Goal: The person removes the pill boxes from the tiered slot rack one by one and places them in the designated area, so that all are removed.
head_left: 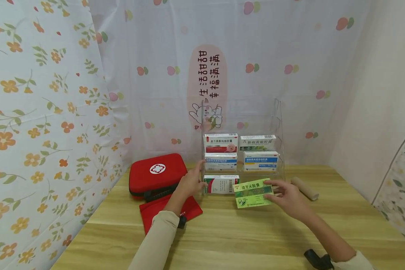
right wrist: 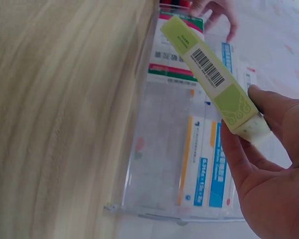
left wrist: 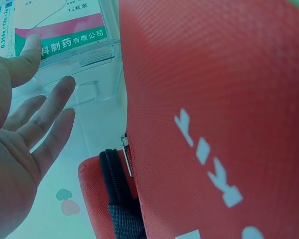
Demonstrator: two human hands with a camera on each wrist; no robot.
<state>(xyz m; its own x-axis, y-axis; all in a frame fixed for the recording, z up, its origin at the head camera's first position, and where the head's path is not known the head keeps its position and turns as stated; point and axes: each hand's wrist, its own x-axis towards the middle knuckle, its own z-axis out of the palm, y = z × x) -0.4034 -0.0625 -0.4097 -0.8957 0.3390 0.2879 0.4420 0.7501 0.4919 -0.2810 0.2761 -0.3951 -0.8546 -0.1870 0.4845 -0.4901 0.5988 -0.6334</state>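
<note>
My right hand (head_left: pixel 289 198) pinches a yellow-green medicine box (head_left: pixel 253 193) by its right end, between thumb and fingers. The box is tilted in front of the bottom tier of a clear acrylic display rack (head_left: pixel 279 123). In the right wrist view its barcode side (right wrist: pixel 207 67) faces the camera. My left hand (head_left: pixel 190 183) is at the rack's left side, fingers spread and holding nothing. Its thumb tip overlaps the white, green and magenta medicine box (left wrist: pixel 65 20) in the left wrist view. That box (head_left: pixel 221 184) stands on the bottom tier, left of the yellow-green one.
Two blue-and-white boxes (head_left: pixel 260 161) fill the middle tier; above them stand a red-and-white box (head_left: pixel 221 143) and a grey-white box (head_left: pixel 257 142). Left of the rack are a red first-aid case (head_left: pixel 145 168) and a red pouch (head_left: pixel 192 210). A tan cylinder (head_left: pixel 305 188) lies to the right.
</note>
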